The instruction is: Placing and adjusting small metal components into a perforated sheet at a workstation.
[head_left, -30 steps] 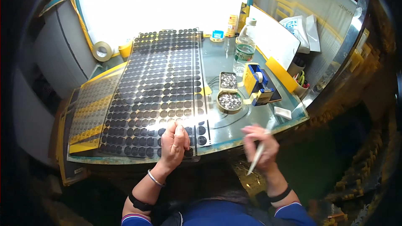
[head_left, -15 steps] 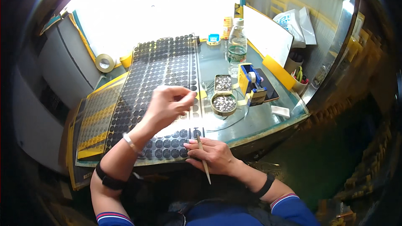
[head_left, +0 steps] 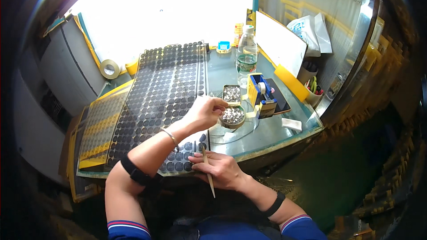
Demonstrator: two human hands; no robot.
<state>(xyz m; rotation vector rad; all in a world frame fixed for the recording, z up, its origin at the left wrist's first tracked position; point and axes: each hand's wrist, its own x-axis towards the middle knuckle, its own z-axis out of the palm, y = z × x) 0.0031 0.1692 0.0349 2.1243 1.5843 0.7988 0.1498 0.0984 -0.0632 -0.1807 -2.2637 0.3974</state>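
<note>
My left hand reaches over the edge of a round tin of small whitish-grey pieces. Its fingers are bent and pinched together at the tin's left side; what is between them, if anything, is too small to make out. Low on the sheet's right edge, my right hand grips a thin brush-like tool with a pale tapered handle, its darker end toward the sheet. Rows of black discs fill the long transparent sheet under my hands. Behind the round tin stands a rectangular tin of similar pieces.
Right of the tins, a blue tape dispenser stands by a dark flat device. A plastic bottle rises behind them. A small white block lies near the front edge. A tape roll rests at the far left.
My left hand has moved right, from above the disc sheet to the round tin. My right hand stays near the sheet's edge with the brush-like tool. The view has shifted slightly.
</note>
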